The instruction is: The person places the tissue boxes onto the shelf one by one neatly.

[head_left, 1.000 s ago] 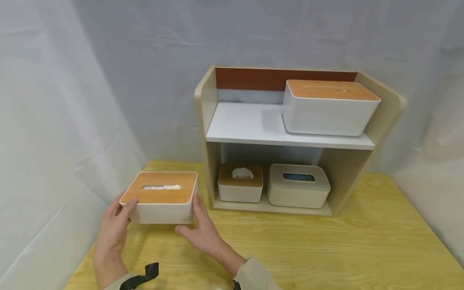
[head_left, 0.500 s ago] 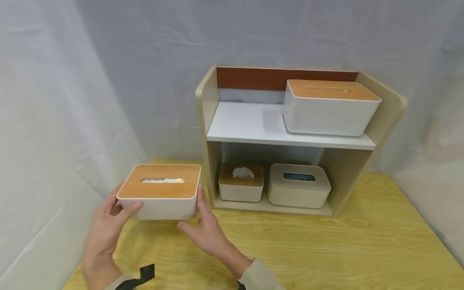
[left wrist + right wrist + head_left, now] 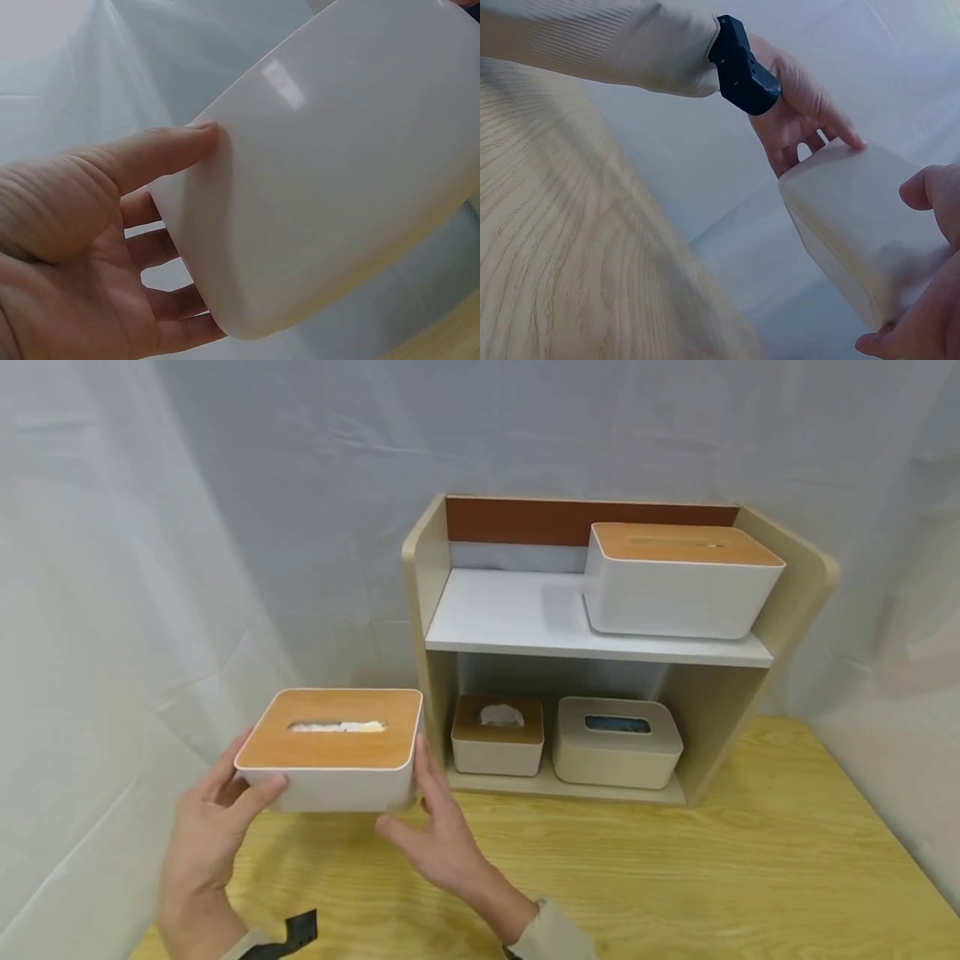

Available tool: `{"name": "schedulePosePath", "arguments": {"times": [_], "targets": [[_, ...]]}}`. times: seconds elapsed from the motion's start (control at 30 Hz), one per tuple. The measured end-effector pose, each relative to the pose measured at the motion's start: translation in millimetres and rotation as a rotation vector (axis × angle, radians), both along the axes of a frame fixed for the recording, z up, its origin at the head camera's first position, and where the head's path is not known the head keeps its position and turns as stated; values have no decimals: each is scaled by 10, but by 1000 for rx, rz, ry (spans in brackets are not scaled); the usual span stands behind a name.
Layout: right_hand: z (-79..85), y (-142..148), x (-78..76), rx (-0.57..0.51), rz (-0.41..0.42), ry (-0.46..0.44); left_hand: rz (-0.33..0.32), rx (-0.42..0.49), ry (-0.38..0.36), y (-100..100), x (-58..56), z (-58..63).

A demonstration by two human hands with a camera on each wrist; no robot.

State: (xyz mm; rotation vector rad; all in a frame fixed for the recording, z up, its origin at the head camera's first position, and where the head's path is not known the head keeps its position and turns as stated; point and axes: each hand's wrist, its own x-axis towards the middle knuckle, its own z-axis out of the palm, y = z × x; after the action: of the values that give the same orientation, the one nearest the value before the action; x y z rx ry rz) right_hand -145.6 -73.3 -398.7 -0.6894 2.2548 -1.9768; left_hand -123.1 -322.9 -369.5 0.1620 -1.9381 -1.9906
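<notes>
Both hands hold up a white tissue box (image 3: 327, 752) with an orange-brown wood-look lid, clear of the table at the left in the head view. Some tissue shows in the slot of its lid. My left hand (image 3: 204, 835) grips the left end, thumb pressed on the front wall and fingers (image 3: 176, 300) along the end wall. At the right end is my right hand (image 3: 442, 835), its fingers against the side wall and its thumb near the lower front corner. From the right wrist view, the box (image 3: 855, 202) hangs between the two hands with its underside partly showing.
Right of the hands stands a two-tier shelf unit (image 3: 510, 610). A large white tissue box (image 3: 678, 597) with a wood-look lid sits on its upper board. Below are a small brown-lidded tissue box (image 3: 497, 756) and a cream one (image 3: 618, 760). Underneath is a wood-grain table (image 3: 637, 868).
The held tissue box has risen and come closer to the camera, both hands moving with it. The shelf unit and the boxes on it stay as they were.
</notes>
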Motion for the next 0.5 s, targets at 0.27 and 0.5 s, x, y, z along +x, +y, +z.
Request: {"name": "schedulePosePath", "arguments": {"times": [0.27,0.5], "targets": [[85,89,47,-42,-8,61,-9,35,80,88,53,91],[210,174,97,-52,-19,89,-38,69,162,176,105,154]]}}
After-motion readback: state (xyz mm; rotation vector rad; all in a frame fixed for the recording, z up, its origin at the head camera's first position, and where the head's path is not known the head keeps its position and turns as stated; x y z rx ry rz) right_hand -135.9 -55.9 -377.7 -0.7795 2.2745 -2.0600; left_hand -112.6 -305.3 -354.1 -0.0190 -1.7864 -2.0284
